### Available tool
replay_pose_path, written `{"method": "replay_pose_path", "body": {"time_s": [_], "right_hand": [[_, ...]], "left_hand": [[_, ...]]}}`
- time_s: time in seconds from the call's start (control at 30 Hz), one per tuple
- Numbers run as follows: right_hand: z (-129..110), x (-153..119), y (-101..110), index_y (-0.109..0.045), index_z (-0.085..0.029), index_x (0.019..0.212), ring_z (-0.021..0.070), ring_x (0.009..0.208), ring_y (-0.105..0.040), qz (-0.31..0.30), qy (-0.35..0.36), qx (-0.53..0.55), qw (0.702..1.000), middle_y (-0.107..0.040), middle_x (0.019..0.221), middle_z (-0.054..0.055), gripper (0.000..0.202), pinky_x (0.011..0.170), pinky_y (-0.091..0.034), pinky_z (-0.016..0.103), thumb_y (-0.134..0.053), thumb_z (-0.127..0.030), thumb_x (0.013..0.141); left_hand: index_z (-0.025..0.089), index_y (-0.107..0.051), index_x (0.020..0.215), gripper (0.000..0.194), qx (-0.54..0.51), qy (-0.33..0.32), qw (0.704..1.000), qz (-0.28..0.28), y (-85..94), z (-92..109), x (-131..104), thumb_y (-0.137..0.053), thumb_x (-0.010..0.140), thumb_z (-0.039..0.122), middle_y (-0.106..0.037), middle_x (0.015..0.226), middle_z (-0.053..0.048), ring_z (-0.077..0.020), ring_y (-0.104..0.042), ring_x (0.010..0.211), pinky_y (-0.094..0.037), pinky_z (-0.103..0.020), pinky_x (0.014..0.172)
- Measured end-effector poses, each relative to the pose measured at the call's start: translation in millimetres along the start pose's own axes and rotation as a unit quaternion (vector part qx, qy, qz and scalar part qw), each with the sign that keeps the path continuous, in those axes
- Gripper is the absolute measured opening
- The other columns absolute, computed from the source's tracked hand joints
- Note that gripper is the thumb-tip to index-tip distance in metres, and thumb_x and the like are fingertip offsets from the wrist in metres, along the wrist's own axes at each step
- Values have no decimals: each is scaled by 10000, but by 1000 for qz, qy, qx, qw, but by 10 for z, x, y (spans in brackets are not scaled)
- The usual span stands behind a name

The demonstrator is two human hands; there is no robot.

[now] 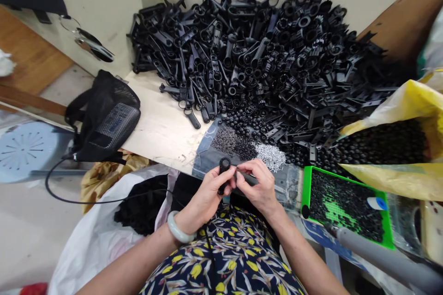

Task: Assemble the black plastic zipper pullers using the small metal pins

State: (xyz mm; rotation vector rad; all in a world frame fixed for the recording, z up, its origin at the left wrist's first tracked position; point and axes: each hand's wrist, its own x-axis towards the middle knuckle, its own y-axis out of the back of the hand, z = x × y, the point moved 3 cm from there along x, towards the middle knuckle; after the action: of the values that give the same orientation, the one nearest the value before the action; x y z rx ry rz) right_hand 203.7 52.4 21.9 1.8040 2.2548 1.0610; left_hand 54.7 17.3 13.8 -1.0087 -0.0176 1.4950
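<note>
My left hand (207,196) is closed around a black plastic part (224,164) whose ringed end points up, over the table's front edge. Beside it my right hand (258,186) has its thumb and fingers pinched together close to the part; whatever is between those fingertips is too small to make out. Just beyond my hands, small silver pins (271,156) lie in a pile on a denim cloth (204,159), next to heaps of tiny brown and dark pieces (224,139). Behind these rises a large heap of black plastic parts (238,50).
A green tray (306,191) with small black pieces and an open yellow bag (394,106) are on the right. At left are a black mesh bag (114,120) with a cable, hanging scissors (93,46) and a blue stool (27,150). A white sack (79,249) stands below.
</note>
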Motion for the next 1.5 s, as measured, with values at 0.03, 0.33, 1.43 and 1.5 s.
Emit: {"method": "replay_pose_path", "body": {"time_s": [0.03,0.33,1.43,1.5], "right_hand": [[8,0,14,-667,-235,977,192,789,-622,-2,2,-1,1000,-695,867,37,73,707,-533,362,-647,-185,928],[-25,16,-94,-655,-233,1000,198,787,-605,-75,43,-18,996,-674,833,31,96,713,-506,356,-629,-166,936],[-141,-25,-299,-698,-138,923,175,727,-593,-150,103,-237,954,-664,792,45,217,705,-454,305,-525,-163,1051],[-147,-4,-295,-691,-144,898,172,716,-582,-149,107,-241,953,-655,778,42,242,693,-436,300,-509,-164,1057]], "left_hand": [[162,-664,818,209,-4,3,1000,-1,2,13,-13,-729,842,358,-602,734,4,-87,-469,601,-373,-231,612],[229,-605,1192,412,76,-10,997,18,89,-9,-116,-621,783,182,-646,979,-6,-159,-551,887,-433,-280,851],[229,-454,1033,119,220,-20,975,5,271,-125,-17,-479,923,193,-558,816,30,-139,-535,731,-431,-289,742],[229,-450,1049,123,224,-17,974,0,270,-129,-12,-467,933,191,-567,795,32,-144,-547,728,-431,-292,746]]}}
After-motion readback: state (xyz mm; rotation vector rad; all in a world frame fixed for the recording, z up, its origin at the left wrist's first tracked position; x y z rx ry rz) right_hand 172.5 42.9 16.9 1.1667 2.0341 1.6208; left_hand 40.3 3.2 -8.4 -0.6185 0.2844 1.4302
